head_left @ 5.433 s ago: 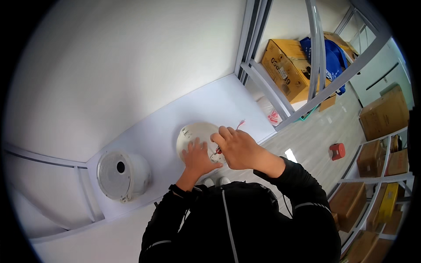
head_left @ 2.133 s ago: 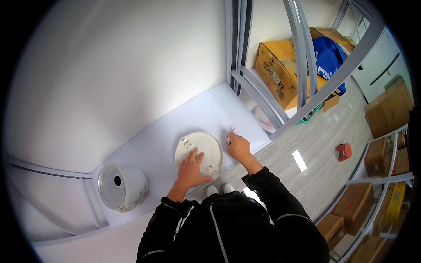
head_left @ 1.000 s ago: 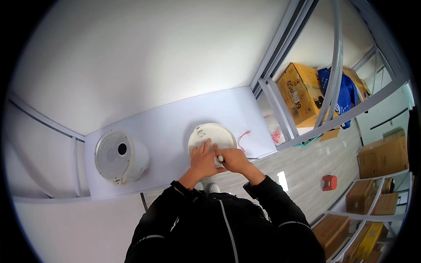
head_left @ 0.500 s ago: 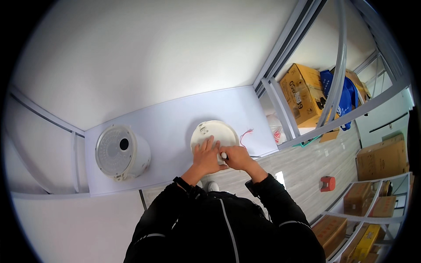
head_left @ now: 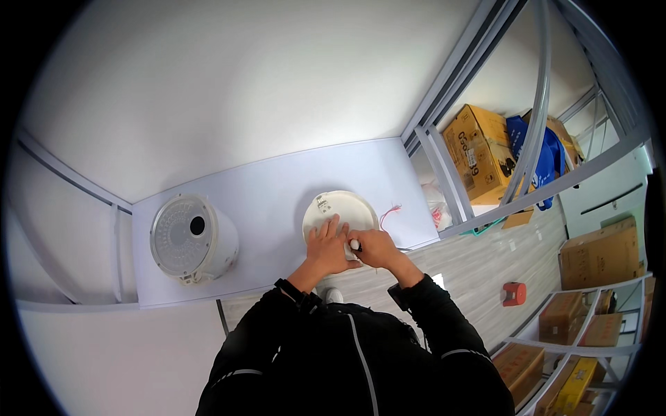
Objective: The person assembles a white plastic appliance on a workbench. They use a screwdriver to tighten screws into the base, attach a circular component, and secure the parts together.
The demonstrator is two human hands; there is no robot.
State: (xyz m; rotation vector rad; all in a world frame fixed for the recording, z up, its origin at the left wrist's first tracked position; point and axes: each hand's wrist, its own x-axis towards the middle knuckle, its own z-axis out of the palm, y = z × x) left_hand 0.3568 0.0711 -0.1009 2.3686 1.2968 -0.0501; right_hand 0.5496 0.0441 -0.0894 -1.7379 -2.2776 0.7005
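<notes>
A round, cream-white disc-shaped part [head_left: 350,204] with a raised rim lies on the pale work table [head_left: 274,187]. My left hand [head_left: 328,249] rests flat on its near left side, fingers stretched out and pressing on its face. Just to the right, my right hand [head_left: 374,248] is closed around a small tool with a white and black end [head_left: 356,245] over the near part of the disc. The rest of that tool is hidden by my fingers. Thin red wires [head_left: 390,213] stick out beside the disc's right edge.
A white drum-shaped housing [head_left: 182,236] with a dark round hole stands at the table's left. Grey metal frame bars [head_left: 449,170] edge the right end. Beyond are cardboard boxes [head_left: 479,149], a blue bag [head_left: 549,154], a red stool [head_left: 514,294] and shelves of boxes [head_left: 560,315].
Both hands keep nearly the same place on the disc, the right still closed on the small tool. The view has shifted very slightly.
</notes>
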